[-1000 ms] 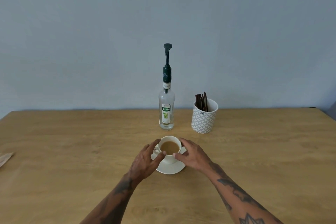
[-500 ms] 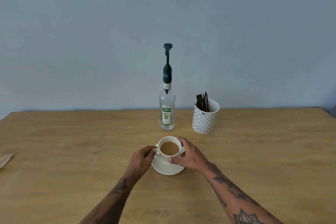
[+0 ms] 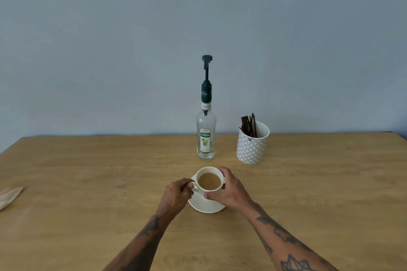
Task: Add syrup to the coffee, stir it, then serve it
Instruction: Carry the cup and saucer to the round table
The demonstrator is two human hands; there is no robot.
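A white cup of milky coffee (image 3: pixel 209 180) stands on a white saucer (image 3: pixel 203 206) at the table's middle. My left hand (image 3: pixel 176 196) pinches the cup's handle on its left side. My right hand (image 3: pixel 229 190) wraps the cup's right wall, thumb at the front. Behind the cup rises a clear syrup bottle (image 3: pixel 206 136) with a dark green pump top. To its right a patterned white pot (image 3: pixel 252 143) holds several dark stir sticks (image 3: pixel 248 124).
The wooden table (image 3: pixel 88 171) reaches to a grey-blue wall at the back. A pale brown paper packet (image 3: pixel 8 197) lies at the left edge.
My left hand closed from spread fingers to a pinch on the handle. My right hand closed round the cup's right side. Cup and saucer stayed in place.
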